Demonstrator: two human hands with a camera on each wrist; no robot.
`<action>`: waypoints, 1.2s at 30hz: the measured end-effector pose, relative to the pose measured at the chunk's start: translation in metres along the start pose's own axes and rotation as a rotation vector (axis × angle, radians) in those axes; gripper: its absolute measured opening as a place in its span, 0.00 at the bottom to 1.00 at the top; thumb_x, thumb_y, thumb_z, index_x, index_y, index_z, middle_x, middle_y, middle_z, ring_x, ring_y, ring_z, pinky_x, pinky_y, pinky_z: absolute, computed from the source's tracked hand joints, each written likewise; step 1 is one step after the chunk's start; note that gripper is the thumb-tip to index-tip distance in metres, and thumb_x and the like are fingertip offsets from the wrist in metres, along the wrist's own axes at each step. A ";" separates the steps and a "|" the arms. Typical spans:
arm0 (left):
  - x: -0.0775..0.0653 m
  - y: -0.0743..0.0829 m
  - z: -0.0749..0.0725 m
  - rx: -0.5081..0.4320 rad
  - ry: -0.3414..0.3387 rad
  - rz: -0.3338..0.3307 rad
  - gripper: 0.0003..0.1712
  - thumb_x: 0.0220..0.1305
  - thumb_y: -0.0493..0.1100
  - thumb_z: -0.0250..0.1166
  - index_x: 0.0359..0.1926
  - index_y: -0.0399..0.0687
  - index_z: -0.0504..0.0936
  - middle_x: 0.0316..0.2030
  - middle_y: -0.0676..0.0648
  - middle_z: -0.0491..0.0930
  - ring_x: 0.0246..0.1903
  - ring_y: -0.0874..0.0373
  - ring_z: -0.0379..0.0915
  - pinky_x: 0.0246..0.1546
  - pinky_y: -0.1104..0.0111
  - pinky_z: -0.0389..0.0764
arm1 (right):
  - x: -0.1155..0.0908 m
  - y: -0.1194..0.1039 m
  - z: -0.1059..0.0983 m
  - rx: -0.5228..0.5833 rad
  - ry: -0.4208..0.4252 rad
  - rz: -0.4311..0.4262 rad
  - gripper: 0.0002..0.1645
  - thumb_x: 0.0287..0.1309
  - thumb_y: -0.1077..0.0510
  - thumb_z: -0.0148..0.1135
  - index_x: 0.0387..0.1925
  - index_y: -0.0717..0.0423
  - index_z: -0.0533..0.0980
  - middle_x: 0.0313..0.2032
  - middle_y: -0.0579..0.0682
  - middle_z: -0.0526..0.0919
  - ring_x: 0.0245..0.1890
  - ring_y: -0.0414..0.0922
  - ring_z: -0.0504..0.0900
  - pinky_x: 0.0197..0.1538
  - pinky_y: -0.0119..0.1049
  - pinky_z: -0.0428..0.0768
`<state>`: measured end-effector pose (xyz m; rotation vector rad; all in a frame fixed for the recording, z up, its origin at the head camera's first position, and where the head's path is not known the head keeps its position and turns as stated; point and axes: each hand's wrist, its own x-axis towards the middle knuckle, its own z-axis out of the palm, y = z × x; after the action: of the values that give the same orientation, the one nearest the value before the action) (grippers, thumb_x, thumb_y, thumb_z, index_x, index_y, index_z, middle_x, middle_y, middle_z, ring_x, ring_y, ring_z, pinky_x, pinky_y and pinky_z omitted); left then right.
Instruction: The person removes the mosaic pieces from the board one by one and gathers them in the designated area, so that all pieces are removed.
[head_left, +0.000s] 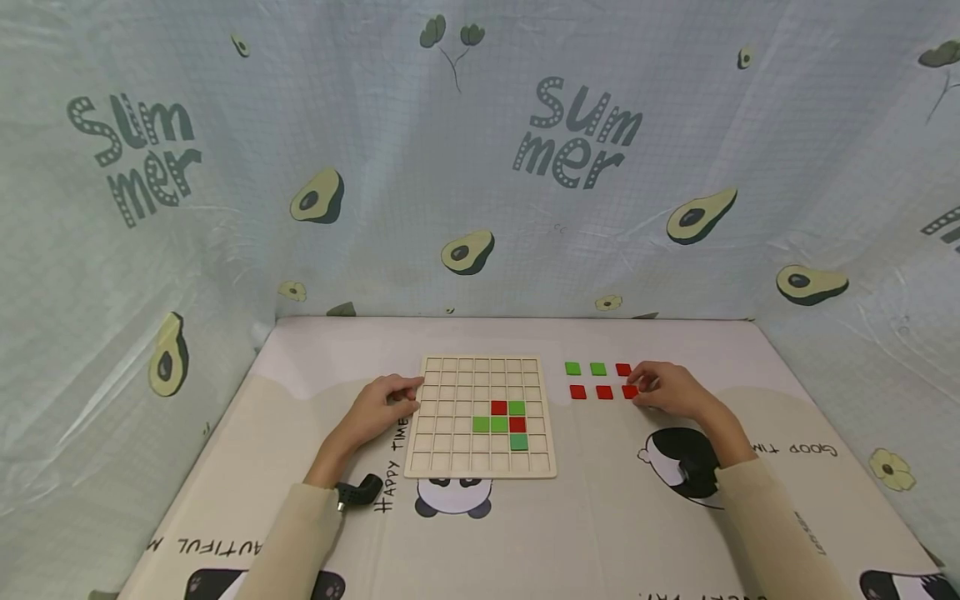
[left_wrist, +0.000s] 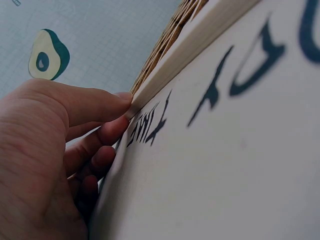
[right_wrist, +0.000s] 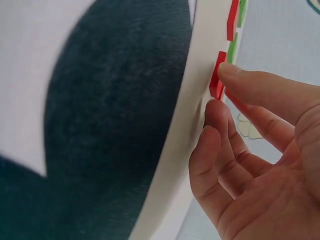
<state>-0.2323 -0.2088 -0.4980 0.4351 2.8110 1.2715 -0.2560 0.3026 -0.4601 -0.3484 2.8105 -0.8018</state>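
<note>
A pale wooden grid board lies flat on the table, with several red and green square tiles in cells on its right half. My left hand holds the board's left edge, the thumb and a curled finger right at the rim. To the right of the board, two short rows of loose tiles sit on the cloth. At their right end my right hand pinches a red tile between thumb and index finger. The index fingertip is hidden behind that tile in the right wrist view.
Green tiles and other red tiles lie left of my right hand. A black curved object is at my left wrist. Printed cloth covers the table; patterned sheets hang behind and at both sides.
</note>
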 end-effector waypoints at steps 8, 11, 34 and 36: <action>0.000 0.000 0.001 -0.003 0.005 0.011 0.27 0.65 0.40 0.69 0.64 0.40 0.81 0.39 0.49 0.81 0.40 0.57 0.71 0.46 0.64 0.73 | 0.001 -0.010 -0.006 -0.014 0.029 -0.045 0.14 0.60 0.61 0.70 0.48 0.59 0.81 0.40 0.55 0.82 0.41 0.51 0.77 0.40 0.38 0.77; 0.000 -0.001 0.001 -0.007 0.002 0.012 0.27 0.65 0.40 0.69 0.65 0.39 0.81 0.39 0.49 0.81 0.40 0.57 0.71 0.45 0.65 0.73 | 0.004 -0.017 -0.006 -0.008 0.035 -0.071 0.14 0.61 0.62 0.69 0.48 0.60 0.81 0.40 0.55 0.83 0.40 0.49 0.77 0.40 0.37 0.76; 0.000 0.001 0.001 -0.007 0.007 0.010 0.27 0.65 0.40 0.69 0.64 0.40 0.81 0.39 0.50 0.80 0.40 0.56 0.70 0.46 0.64 0.72 | 0.047 -0.118 0.037 0.055 -0.054 -0.237 0.14 0.63 0.60 0.69 0.49 0.58 0.82 0.40 0.51 0.83 0.30 0.43 0.77 0.32 0.36 0.78; 0.000 0.001 0.001 -0.003 0.005 0.011 0.27 0.65 0.40 0.69 0.65 0.40 0.81 0.39 0.50 0.80 0.40 0.57 0.70 0.46 0.65 0.72 | 0.049 -0.128 0.042 0.055 -0.065 -0.262 0.13 0.63 0.60 0.69 0.49 0.58 0.82 0.40 0.51 0.84 0.32 0.43 0.78 0.36 0.35 0.79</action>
<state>-0.2319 -0.2078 -0.4981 0.4482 2.8148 1.2805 -0.2706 0.1626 -0.4329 -0.7313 2.7109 -0.8998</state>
